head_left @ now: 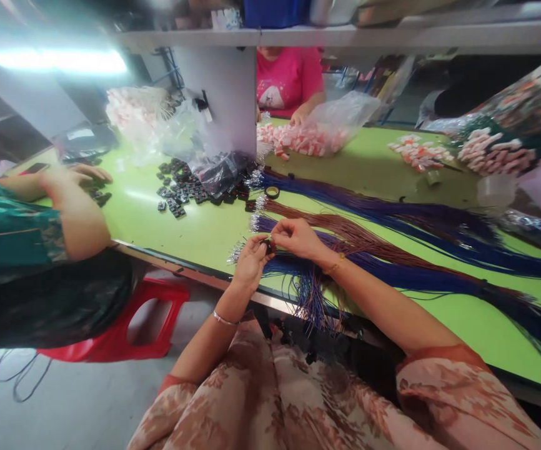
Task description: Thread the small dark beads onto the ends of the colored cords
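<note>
My left hand [248,265] is closed round a small black plastic connector housing [267,246], held just above the bench's front part. Against it, my right hand [298,239] has thumb and forefinger pinched together; whatever is between those fingertips is too small to make out. Beneath and behind both hands run bundles of wires: brown wires [336,226] and blue wires [387,275], with silvery terminals [257,219] at their left ends. Loose blue and brown wire ends [315,300] hang over the bench edge near my lap.
Black housings [177,190] lie heaped ahead to the left, beside a tape roll [272,192]. A co-worker's arms [76,200] rest at left, near a red stool [158,325]. Opposite, a person in pink [293,78] handles pale pink pieces [303,139]. A shelf [345,37] spans overhead.
</note>
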`<action>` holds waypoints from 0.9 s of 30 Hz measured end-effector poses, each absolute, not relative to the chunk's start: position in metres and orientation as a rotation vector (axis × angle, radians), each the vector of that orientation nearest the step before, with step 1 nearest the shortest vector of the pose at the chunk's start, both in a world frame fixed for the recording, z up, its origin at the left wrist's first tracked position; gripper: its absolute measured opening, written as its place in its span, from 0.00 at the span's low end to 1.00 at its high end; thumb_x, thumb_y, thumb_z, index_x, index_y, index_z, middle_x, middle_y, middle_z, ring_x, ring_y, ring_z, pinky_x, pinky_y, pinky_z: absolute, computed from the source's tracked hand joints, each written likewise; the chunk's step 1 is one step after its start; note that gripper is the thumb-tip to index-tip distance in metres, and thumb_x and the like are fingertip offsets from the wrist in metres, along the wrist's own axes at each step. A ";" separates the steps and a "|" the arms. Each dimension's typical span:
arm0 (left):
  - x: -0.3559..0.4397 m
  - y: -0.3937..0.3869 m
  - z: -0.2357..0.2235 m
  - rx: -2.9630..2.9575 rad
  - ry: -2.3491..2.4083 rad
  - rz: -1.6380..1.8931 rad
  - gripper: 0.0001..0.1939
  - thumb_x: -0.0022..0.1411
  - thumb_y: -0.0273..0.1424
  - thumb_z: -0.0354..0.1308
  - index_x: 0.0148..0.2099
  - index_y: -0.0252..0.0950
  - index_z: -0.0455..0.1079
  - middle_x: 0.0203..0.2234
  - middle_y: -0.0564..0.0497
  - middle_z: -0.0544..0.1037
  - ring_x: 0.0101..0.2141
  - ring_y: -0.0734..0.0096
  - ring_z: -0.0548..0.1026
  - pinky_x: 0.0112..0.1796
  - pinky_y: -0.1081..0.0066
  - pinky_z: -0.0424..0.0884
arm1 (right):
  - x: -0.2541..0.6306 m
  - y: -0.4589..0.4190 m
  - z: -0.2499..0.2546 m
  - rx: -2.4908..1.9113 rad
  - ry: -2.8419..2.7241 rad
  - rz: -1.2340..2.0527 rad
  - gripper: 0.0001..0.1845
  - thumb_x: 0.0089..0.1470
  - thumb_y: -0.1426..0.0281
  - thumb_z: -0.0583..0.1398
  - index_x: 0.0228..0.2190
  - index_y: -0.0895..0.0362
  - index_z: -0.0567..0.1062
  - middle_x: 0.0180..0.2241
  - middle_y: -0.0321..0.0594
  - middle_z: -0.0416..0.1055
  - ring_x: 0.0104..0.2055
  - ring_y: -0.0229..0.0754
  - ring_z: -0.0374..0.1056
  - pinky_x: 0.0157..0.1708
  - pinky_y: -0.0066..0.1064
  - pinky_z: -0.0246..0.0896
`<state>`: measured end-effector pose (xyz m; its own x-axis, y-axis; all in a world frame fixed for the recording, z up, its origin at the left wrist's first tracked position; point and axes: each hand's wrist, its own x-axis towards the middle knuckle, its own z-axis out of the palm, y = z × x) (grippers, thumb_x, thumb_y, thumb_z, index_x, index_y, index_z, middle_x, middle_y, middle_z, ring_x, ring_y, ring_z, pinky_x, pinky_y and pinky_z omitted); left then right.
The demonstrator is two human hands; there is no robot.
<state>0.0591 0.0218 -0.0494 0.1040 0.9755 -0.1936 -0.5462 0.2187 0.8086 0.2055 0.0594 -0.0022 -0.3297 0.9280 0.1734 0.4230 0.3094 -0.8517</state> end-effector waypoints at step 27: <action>0.057 0.023 -0.049 0.686 0.860 1.210 0.13 0.52 0.30 0.62 0.40 0.35 0.65 0.32 0.51 0.74 0.33 0.74 0.73 0.40 0.68 0.70 | 0.206 0.040 -0.025 -1.330 -2.049 0.671 0.11 0.47 0.66 0.56 0.18 0.58 0.67 0.16 0.31 0.60 0.21 0.32 0.50 0.23 0.25 0.41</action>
<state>0.0570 0.0225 -0.0487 0.1229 0.9732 -0.1942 -0.5038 0.2298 0.8327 0.2064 0.0395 -0.0255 -0.3192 0.9244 0.2089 0.6217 0.3706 -0.6901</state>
